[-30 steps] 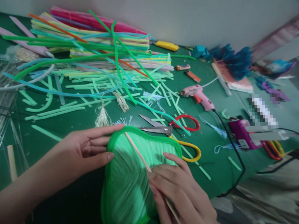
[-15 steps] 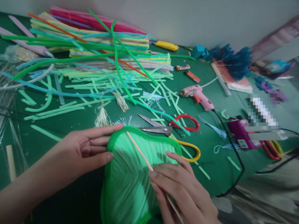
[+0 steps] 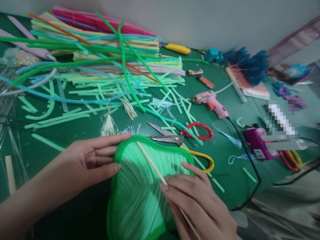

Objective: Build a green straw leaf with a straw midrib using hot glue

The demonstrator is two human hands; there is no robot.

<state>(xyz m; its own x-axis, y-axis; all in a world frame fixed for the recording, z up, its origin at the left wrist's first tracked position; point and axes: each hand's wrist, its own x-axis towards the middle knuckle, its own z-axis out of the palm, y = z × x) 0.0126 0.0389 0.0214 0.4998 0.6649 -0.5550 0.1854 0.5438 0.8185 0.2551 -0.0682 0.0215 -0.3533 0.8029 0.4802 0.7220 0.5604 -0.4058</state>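
A curvy-edged panel of pale green pipe cleaners (image 3: 136, 191) with a darker green rim lies low in the middle of the head view. My left hand (image 3: 94, 159) grips its upper left edge, the fingers along the rim and the thumb on the front. Between the thumb and fingers of my right hand (image 3: 196, 199) is a thin wooden stick (image 3: 151, 162). The stick slants up across the panel, its tip near the top rim. One fingertip of that hand rests by the panel's right edge. Scissors (image 3: 176, 137) with a red and a yellow handle lie just behind the panel.
Bundles of coloured pipe cleaners (image 3: 99, 48) and cut green pieces cover the back left. A pink glue gun (image 3: 210, 101) with a black cord lies right of centre. Tassels (image 3: 107, 124), a purple device (image 3: 256, 141), a yellow cutter (image 3: 177, 48) and dark blue feathery pieces (image 3: 252, 64) are scattered around.
My right hand and the stick have shifted slightly to the right and down over the panel. My left hand keeps its grip in nearly the same place.
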